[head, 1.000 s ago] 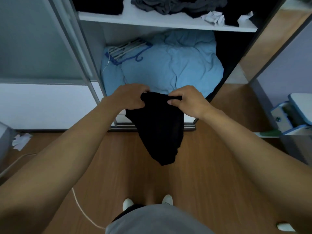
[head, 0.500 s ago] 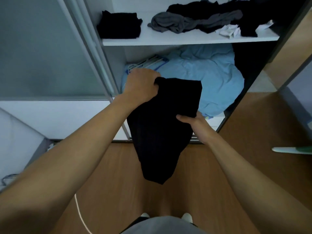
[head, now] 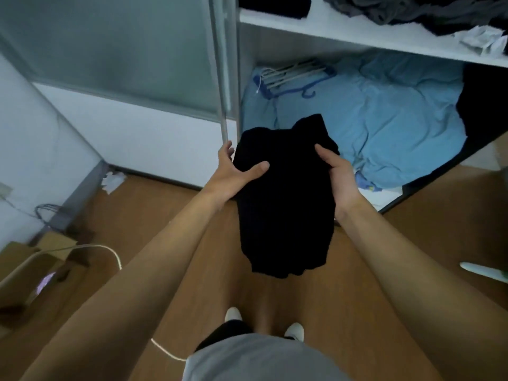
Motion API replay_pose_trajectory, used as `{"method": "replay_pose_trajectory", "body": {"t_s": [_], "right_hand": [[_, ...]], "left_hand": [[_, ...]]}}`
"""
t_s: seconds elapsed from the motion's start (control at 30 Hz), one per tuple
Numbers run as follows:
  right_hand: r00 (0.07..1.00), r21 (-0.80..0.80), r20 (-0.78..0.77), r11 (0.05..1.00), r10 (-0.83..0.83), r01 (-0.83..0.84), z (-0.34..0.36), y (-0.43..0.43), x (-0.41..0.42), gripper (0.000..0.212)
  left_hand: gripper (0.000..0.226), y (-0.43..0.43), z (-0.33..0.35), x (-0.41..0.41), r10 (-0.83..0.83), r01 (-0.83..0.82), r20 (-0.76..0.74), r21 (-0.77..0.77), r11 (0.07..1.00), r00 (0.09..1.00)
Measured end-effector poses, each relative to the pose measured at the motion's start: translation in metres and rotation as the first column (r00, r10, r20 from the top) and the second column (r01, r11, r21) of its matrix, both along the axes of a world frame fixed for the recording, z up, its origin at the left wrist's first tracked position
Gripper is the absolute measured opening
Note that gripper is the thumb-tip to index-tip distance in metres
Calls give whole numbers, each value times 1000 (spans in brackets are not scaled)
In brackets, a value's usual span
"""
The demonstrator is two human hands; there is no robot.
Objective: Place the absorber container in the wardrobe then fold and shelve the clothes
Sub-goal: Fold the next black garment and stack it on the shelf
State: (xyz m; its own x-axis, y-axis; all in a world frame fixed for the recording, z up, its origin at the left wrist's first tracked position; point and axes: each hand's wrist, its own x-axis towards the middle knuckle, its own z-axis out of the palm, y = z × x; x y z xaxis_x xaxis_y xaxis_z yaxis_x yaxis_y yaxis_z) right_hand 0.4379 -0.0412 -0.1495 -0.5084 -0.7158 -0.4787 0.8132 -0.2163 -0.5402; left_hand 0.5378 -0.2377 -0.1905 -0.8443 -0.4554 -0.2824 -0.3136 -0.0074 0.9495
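Black garment point(head: 286, 204) now doubled over | fingers point(head: 226, 155) of left hand point(head: 233, 174) and right hand point(head: 339, 180) grasp its sides | looks ready for shelf point(head: 330, 26)

Black garment point(head: 283, 202) now bunched shorter; left hand point(head: 233, 176), right hand point(head: 339, 180) at opposite sides

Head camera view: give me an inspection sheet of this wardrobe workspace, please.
Surface: wooden floor; white shelf carries clothes.
Job's things: black garment held in front of the wardrobe; grey clothes loose on the shelf.
Clutter: crumpled paper on the floor; hangers on blue bedding.
Grips: left hand and right hand each hold the garment's sides.
Cables: white cable across the floor.
Surroundings: sliding door at left.
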Motion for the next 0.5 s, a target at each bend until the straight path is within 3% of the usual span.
{"method": "replay_pose_trajectory", "body": {"t_s": [0.07, 0.2, 0.43, 0.5], "right_hand": [[999, -84, 24, 995, -42, 44, -3, -7, 6, 54], [995, -193, 46, 976, -90, 97, -11, -19, 20, 39], [977, -93, -37, 974, -212, 208, -12, -6, 18, 32], [964, -38, -41, 965, -261, 260, -14, 5, 11, 36]], "left_hand": [[133, -13, -26, 11, -4, -3, 35, 206, 979, 999], [102, -39, -59, 27, -130, 147, -69, 438, 887, 989], [84, -49, -65, 18, -300, 299, -82, 505, 810, 951], [76, -34, -61, 9, -253, 267, -96, 487, 831, 963]]}}
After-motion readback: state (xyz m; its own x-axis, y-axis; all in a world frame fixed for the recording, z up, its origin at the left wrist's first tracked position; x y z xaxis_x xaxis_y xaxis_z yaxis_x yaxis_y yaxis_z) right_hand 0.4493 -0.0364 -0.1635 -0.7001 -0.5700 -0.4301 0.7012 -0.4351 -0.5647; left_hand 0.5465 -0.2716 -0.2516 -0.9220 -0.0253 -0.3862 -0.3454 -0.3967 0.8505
